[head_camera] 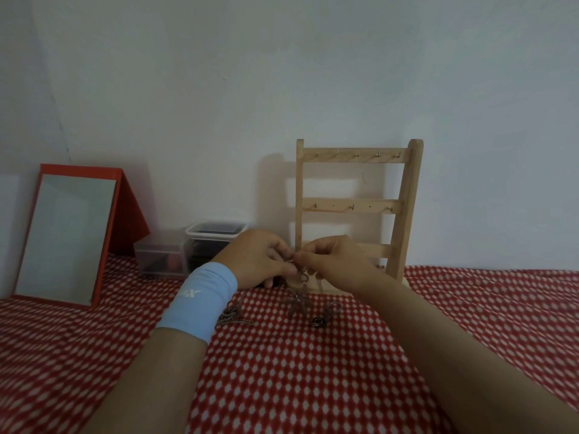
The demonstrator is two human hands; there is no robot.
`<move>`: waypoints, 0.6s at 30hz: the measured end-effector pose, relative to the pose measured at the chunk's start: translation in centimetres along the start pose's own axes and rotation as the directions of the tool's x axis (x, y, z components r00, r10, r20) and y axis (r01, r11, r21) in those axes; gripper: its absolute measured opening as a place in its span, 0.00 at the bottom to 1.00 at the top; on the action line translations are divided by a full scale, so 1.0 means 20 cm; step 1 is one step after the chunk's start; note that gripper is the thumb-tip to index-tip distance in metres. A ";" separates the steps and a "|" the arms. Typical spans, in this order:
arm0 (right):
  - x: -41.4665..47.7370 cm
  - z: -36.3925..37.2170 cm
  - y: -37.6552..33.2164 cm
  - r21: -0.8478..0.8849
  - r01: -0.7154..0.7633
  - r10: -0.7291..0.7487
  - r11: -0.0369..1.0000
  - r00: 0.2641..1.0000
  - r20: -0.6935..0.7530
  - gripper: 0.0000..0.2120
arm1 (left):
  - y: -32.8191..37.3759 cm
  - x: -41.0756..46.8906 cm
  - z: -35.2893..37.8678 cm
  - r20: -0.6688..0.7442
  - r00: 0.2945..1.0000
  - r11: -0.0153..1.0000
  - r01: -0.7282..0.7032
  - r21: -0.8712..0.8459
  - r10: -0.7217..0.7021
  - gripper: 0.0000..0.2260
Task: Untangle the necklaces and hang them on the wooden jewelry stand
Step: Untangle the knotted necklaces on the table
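Observation:
A wooden jewelry stand point(404, 198) with rows of small hooks stands against the wall, and no necklace hangs on it. In front of its base, my left hand point(260, 258) and my right hand point(332, 261) meet fingertip to fingertip. Both pinch the same thin necklace chain point(302, 277), which dangles from them down to a tangled heap of necklaces point(297, 303) on the red-and-white cloth. More chain point(235, 317) lies by my left wrist, which wears a light blue band. A dark ring-like piece point(318, 322) lies to the right of the heap.
A red-framed mirror point(65, 236) leans at the left. Two clear plastic boxes point(188, 252) sit by the wall, left of the stand. The red-and-white checked cloth point(313, 371) covers the table.

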State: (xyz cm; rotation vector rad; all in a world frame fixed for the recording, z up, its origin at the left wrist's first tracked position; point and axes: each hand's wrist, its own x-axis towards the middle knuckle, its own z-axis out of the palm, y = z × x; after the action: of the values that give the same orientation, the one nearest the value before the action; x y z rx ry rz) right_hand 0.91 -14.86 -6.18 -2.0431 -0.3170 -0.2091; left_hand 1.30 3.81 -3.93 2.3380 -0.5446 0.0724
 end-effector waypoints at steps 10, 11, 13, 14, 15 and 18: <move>0.04 0.01 -0.02 0.283 -0.166 0.195 0.945 0.978 -0.076 0.16 | -0.03 0.01 0.00 0.042 0.999 1.000 0.005 -0.012 -0.005 0.03; 0.04 0.01 -0.02 0.371 -0.189 0.221 0.909 0.974 -0.046 0.17 | -0.02 0.01 0.00 0.052 0.999 1.000 0.004 -0.016 -0.003 0.03; 0.05 0.00 -0.03 0.509 -0.208 0.241 0.835 0.971 0.002 0.18 | -0.01 0.01 0.00 0.074 0.997 1.000 0.003 -0.021 -0.001 0.04; 0.05 0.00 -0.03 0.556 -0.214 0.244 0.803 0.970 0.021 0.19 | -0.01 0.01 0.00 0.087 0.996 1.000 0.001 -0.022 0.001 0.03; 0.04 0.00 -0.03 0.575 -0.218 0.242 0.789 0.970 0.036 0.20 | -0.01 0.00 0.00 0.106 0.994 1.000 -0.003 -0.015 0.004 0.03; 0.03 0.00 -0.03 0.593 -0.212 0.219 0.776 0.974 0.062 0.20 | 0.00 0.00 -0.01 0.162 0.987 1.000 -0.021 0.015 0.018 0.03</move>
State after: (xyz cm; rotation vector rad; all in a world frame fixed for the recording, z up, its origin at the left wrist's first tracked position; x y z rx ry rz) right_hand 1.29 -14.53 -5.40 -1.4265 -0.1129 0.0288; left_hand 1.35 3.99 -3.85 2.3676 -0.6484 -0.1051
